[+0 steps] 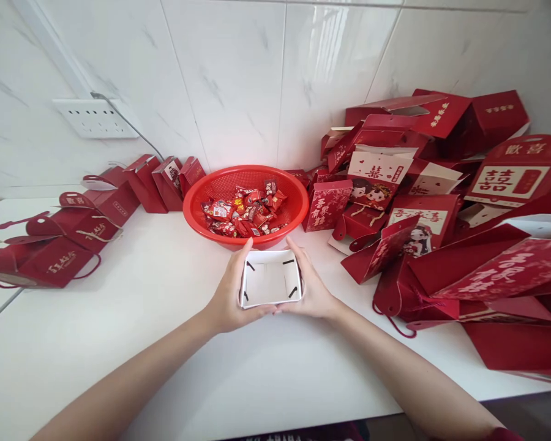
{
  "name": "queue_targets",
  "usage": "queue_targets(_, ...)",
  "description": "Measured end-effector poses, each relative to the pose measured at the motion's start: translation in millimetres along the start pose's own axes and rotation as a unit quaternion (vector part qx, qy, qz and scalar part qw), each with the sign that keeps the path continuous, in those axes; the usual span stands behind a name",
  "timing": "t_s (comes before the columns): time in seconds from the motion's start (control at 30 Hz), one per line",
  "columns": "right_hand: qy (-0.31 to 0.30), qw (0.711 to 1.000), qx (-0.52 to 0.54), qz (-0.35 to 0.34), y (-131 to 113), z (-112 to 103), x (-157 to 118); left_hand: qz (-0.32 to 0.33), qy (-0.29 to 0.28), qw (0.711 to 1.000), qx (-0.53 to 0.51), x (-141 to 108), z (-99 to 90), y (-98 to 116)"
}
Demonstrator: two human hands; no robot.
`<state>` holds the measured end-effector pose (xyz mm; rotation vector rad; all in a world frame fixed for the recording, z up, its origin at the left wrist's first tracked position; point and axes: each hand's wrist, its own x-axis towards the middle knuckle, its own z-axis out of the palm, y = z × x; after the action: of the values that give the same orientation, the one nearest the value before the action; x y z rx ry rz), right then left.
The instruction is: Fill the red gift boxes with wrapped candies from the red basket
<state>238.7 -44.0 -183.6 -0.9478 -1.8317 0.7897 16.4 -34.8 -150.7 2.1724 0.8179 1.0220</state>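
The left hand [228,295] and right hand [316,294] both clasp one box [266,283] (white inside, I notice), near a red basket [193,211] of sweets [248,213].

The single view looks from the wearer's head, above the forearms [156,361], facing forward and down across the white tabletop [257,380] to the tiled wall [239,79]. It is close enough that both arms enter from the bottom edge (a strip of printed clothing [294,437] shows there too). Near mid-frame, it sees down into the white cardboard box [266,282] between left hand [229,294] and right hand [316,288]. Its wide field spans wall socket panel [95,119] to heaped red cartons [417,220].
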Motion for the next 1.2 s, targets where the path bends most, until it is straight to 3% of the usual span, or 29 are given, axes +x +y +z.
queue_targets(0.23,-0.053,0.995,0.073,0.047,27.1,5.8,-3.2,-0.024,-0.006,0.993,-0.112,-9.8,16.5,-36.7)
queue_targets(0.43,-0.057,0.989,0.128,0.047,24.1,9.8,-3.1,-0.099,-0.041,0.958,-0.267,-2.6,18.8,-32.2)
queue_targets(0.6,-0.06,0.991,0.119,0.033,22.8,7.8,1.4,-0.045,-0.01,0.971,-0.233,0.9,17.3,-29.4)
queue_targets(0.77,-0.081,0.99,0.118,0.019,29.5,6.8,5.1,-0.105,-0.005,0.954,-0.28,2.2,19.4,-35.8)
queue_targets(0.87,-0.076,0.997,0.03,-0.017,30.0,-1.6,3.8,-0.099,-0.004,0.95,-0.295,3.5,18.9,-39.9)
queue_targets(0.97,-0.03,0.994,-0.069,-0.085,16.7,-20.4,2.9,-0.097,0.004,0.951,-0.293,4.1,16.8,-42.0)
queue_targets(1.13,0.196,0.959,-0.15,-0.142,-38.5,-56.9,32.8,-0.109,-0.02,0.941,-0.32,5.2,15.8,-43.4)
queue_targets(1.2,0.18,0.964,-0.148,-0.125,-57.4,-64.5,61.9,-0.107,-0.029,0.938,-0.327,5.0,16.3,-44.9)
